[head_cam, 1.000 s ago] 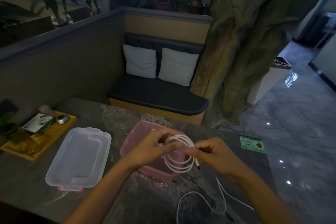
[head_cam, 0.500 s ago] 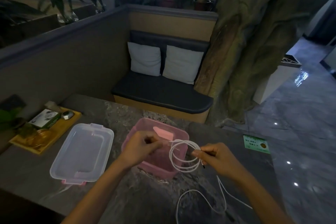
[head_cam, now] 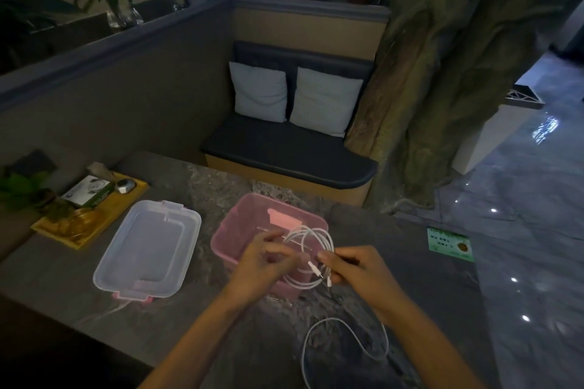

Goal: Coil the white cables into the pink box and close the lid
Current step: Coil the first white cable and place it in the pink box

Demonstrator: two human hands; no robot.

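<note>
The open pink box [head_cam: 252, 215] stands on the grey stone table, just beyond my hands. A coiled white cable [head_cam: 316, 240] hangs in loops over the box's near right corner, its two plug ends near my right fingers. My right hand [head_cam: 357, 268] pinches the coil at its right side. My left hand [head_cam: 262, 265] holds the coil's left side with fingertips. A second white cable [head_cam: 347, 341] lies loose on the table in front of the box. The clear lid [head_cam: 148, 249] with pink clips lies flat to the left of the box.
A yellow tray [head_cam: 94, 221] with a small box, a metal object and a plant sits at the table's far left. A green card [head_cam: 450, 243] lies at the right table edge. Beyond the table are a cushioned bench and a large tree trunk.
The coil has shifted from between my hands to over the box's near right corner. Both plug ends now show at my right fingers, and my left hand has come closer to the right one.
</note>
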